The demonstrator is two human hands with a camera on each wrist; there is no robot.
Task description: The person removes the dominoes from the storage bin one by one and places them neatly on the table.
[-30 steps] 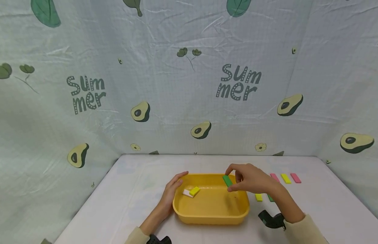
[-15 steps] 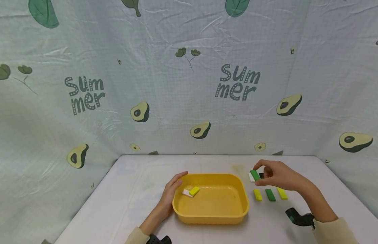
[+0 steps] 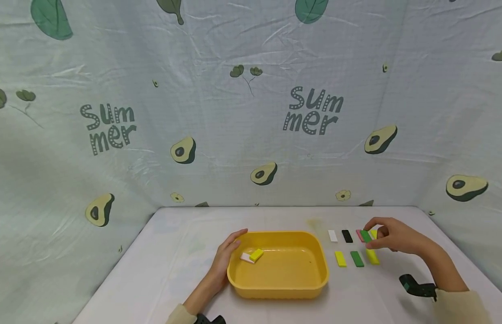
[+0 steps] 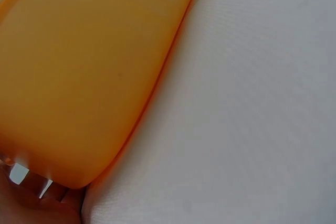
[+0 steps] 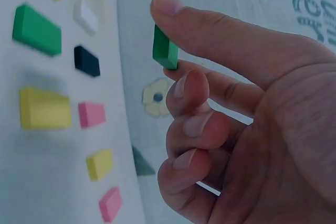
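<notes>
My right hand (image 3: 371, 235) hovers over the table to the right of the yellow tub (image 3: 275, 288). Between thumb and forefinger it pinches a small green block (image 3: 365, 236), held above a row of loose blocks. The right wrist view shows the same green block (image 5: 165, 48) edge-on in the right hand (image 5: 170, 65), other fingers curled beneath. My left hand (image 3: 230, 246) lies flat against the tub's left rim. In the left wrist view the tub's wall (image 4: 79, 77) fills the left side. A white block (image 3: 246, 257) and a yellow block (image 3: 257, 254) lie inside the tub.
On the white table (image 3: 186, 252), right of the tub, lie a white block (image 3: 333, 235), a black block (image 3: 347, 236) and a pink block (image 3: 359, 234). Nearer me are a yellow block (image 3: 340, 258), a green one (image 3: 356, 258) and another yellow one (image 3: 372, 256). Printed cloth walls surround the table.
My right hand carried the green block from above the tub rightward, out over the rows of blocks. The left hand stayed on the tub's rim.
</notes>
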